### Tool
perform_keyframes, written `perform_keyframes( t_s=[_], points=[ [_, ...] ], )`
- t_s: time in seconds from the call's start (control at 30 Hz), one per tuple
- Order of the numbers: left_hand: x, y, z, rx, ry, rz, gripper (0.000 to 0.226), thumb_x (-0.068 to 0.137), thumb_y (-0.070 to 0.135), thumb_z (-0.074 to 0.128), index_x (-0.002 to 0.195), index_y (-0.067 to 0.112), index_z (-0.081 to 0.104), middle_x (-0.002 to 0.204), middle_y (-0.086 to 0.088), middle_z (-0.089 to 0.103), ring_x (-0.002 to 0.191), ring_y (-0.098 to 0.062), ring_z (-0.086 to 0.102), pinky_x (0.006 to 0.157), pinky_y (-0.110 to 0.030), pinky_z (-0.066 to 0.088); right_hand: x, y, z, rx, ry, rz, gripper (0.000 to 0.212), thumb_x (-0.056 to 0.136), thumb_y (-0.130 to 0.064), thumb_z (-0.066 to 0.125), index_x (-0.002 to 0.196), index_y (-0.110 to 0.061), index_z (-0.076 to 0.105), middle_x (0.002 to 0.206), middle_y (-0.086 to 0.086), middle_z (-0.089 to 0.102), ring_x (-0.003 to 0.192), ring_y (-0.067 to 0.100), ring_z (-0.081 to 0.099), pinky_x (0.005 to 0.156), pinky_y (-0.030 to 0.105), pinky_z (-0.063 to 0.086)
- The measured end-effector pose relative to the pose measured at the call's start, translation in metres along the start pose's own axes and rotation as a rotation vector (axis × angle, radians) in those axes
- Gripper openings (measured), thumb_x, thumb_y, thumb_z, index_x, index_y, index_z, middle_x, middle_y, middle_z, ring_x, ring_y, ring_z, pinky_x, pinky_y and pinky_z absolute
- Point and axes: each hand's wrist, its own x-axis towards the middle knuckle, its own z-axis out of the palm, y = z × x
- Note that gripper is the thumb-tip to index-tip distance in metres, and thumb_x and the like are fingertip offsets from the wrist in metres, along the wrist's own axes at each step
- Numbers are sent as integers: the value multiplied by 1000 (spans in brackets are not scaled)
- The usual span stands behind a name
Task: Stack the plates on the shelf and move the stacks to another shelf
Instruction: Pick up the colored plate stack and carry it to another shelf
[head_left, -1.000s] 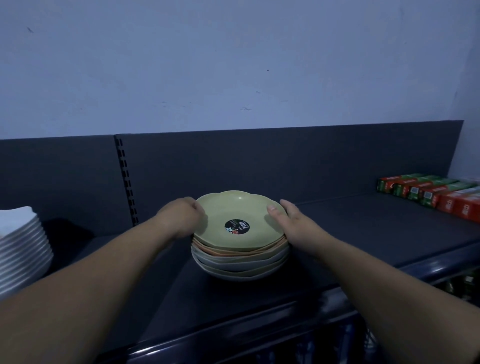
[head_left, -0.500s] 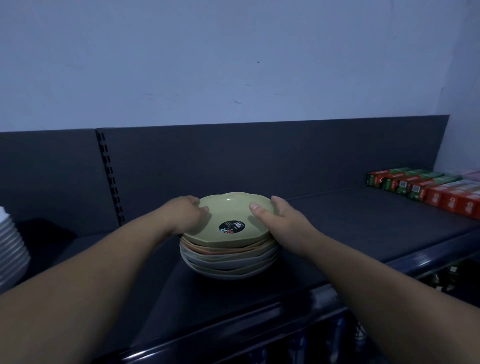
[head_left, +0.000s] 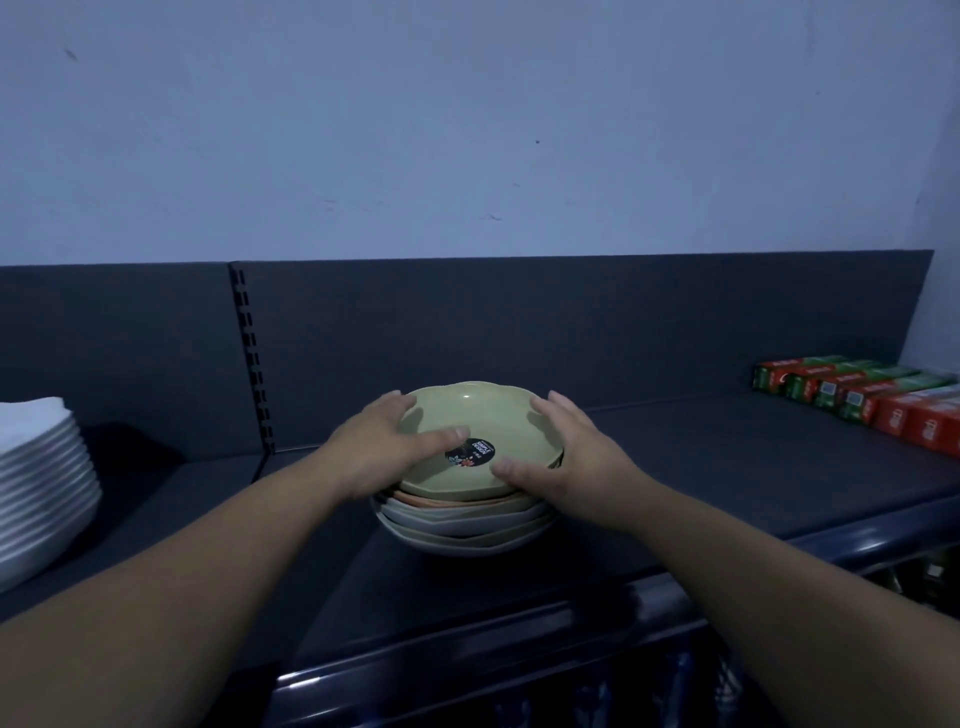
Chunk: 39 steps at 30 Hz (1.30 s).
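A stack of several scalloped plates (head_left: 467, 535) in pale colours stands on the dark shelf (head_left: 727, 467). On top lies a green plate (head_left: 483, 415) with a round black sticker in its middle. My left hand (head_left: 374, 452) grips the green plate's left rim, with its thumb lying inside the plate by the sticker. My right hand (head_left: 576, 462) grips the right rim, with its thumb on the front edge. The green plate sits slightly off-centre on the plates below.
A tall stack of white plates (head_left: 41, 488) stands at the far left of the shelf. Red and green boxes (head_left: 857, 395) lie in a row at the back right. A slotted upright (head_left: 252, 358) divides the dark back panel. The shelf's front lip runs below my forearms.
Both hands have slid from the sides of the stack up onto the top green plate, with the thumbs now lying over its rim. The stack stays in its place.
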Motion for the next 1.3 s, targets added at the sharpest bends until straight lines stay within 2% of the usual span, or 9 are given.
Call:
perform_keyframes(
  t_s=[0.37,0.53,0.67,0.87,0.97,1.03,1.13,1.2,1.3],
  points=[
    [-11,10,6,113,-21,-55,104,72,73,55,152,18,15,160,1,8,146,-18,15,114,-31,18,10,1,-7,-85,-47,-37,105,75,-63,67,155,-25,12,164,-7,2,148,11,13,109,20,16],
    [-26,-1,15,-88,99,-67,93,75,63,62,149,24,22,160,3,7,146,-15,12,114,-31,17,-8,3,0,108,126,-29,77,82,-56,65,147,-30,32,147,-8,39,132,10,39,100,20,29],
    [-28,-7,27,-218,188,-101,71,77,61,62,134,23,46,140,-1,47,130,-21,42,105,-34,35,-12,2,13,193,160,-5,66,86,-58,57,143,-34,36,141,-10,48,129,14,46,102,27,36],
    [-30,-6,22,-223,151,-123,83,67,73,59,134,26,46,131,3,56,119,-18,53,103,-34,41,-11,0,11,119,63,28,89,86,-65,50,155,-22,14,164,-1,11,149,17,17,116,30,17],
    [-31,2,18,67,156,-125,100,66,80,51,146,23,30,154,-7,28,142,-24,26,117,-37,21,-14,5,4,177,18,31,97,86,-63,54,156,-19,4,163,-3,12,149,16,16,116,29,18],
    [-35,16,17,336,211,-24,94,72,80,44,146,25,30,160,-4,10,147,-22,6,118,-38,6,-16,11,2,248,11,47,99,83,-60,61,156,-23,5,154,-8,30,143,14,29,109,24,26],
    [-39,32,19,418,31,165,66,75,77,46,128,38,54,149,10,36,140,-8,27,115,-33,9,-16,19,1,345,-51,43,98,66,-61,75,147,-40,25,136,-21,50,124,5,51,107,26,39],
    [-40,34,18,395,-108,170,48,77,70,52,115,43,63,130,16,57,126,-7,46,109,-25,27,-14,25,-1,431,-90,39,93,57,-58,80,138,-42,37,129,-20,60,119,2,57,107,32,43],
    [-38,33,15,358,-182,174,31,79,64,55,101,46,68,108,16,69,105,-6,60,96,-30,47,-12,29,-4,556,-155,41,87,65,-37,86,139,-39,40,127,-18,62,118,3,58,106,31,44]
  ],
)
